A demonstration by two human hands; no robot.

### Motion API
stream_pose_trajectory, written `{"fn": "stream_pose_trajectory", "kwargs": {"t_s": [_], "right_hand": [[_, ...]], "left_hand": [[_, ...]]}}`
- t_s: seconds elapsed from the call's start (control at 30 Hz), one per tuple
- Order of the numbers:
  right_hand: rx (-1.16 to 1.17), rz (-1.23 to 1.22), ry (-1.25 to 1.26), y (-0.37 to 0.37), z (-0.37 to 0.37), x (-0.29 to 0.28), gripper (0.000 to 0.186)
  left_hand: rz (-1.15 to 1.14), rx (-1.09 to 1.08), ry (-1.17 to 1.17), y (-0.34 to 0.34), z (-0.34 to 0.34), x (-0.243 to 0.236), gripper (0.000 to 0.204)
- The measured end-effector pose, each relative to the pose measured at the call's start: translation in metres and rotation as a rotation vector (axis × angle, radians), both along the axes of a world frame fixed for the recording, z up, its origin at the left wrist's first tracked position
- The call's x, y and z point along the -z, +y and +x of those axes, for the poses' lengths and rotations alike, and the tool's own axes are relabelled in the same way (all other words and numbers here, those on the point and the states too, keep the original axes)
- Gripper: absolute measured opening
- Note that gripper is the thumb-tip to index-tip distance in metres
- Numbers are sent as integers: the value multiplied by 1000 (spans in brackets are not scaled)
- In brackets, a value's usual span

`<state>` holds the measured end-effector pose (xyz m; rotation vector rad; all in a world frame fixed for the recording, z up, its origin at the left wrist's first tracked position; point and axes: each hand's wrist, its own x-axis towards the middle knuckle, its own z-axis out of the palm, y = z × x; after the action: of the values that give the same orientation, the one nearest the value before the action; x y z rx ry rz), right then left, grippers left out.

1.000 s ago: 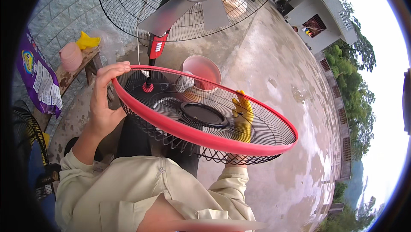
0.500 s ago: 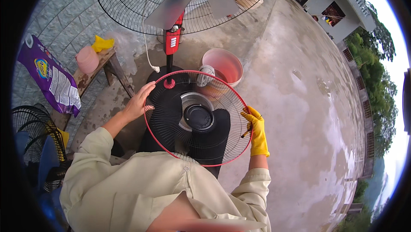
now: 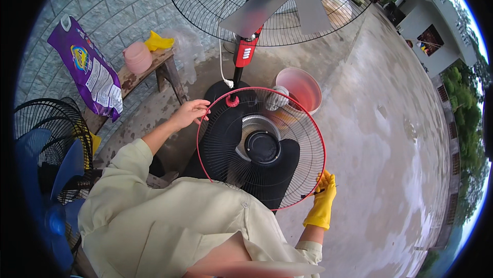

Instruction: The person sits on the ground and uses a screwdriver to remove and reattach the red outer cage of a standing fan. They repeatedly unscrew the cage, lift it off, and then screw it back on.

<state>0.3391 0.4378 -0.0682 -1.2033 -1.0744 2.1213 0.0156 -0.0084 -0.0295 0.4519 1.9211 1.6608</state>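
Note:
A round fan guard of thin black wire with a red rim and a dark centre disc lies tilted in front of my body. My bare left hand closes on its upper left rim, fingers and thumb at the edge. At the lower right rim is my right hand, in a yellow rubber glove with curled fingers. A thin dark object pokes out of the glove; its kind is unclear. Behind the guard stands a pedestal fan with a red control post, grey blades and a black base, partly seen through the wires.
A pink bucket with a grey cloth over its edge stands beyond the guard. On the left, a wooden bench bears a purple bag, a pink tub and a yellow cloth. Blue fan blades and black guards lie lower left. The concrete floor looks wet.
The view has shifted, so the scene sits further right. My right hand has slid lower along the guard's rim. My left hand stays at the upper left rim.

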Motion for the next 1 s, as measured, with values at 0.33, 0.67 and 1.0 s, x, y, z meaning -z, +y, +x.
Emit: {"fn": "stream_pose_trajectory", "kwargs": {"t_s": [0.33,0.67,1.0], "right_hand": [[148,-9,-44,-136,9,34,25],[28,565,-66,-78,1,-54,33],[-93,432,-140,-91,-11,-66,30]], "left_hand": [[-50,41,-38,-1,-2,-1,36],[-97,82,198,-8,-2,-11,54],[-209,152,578,-8,-1,-17,58]]}}
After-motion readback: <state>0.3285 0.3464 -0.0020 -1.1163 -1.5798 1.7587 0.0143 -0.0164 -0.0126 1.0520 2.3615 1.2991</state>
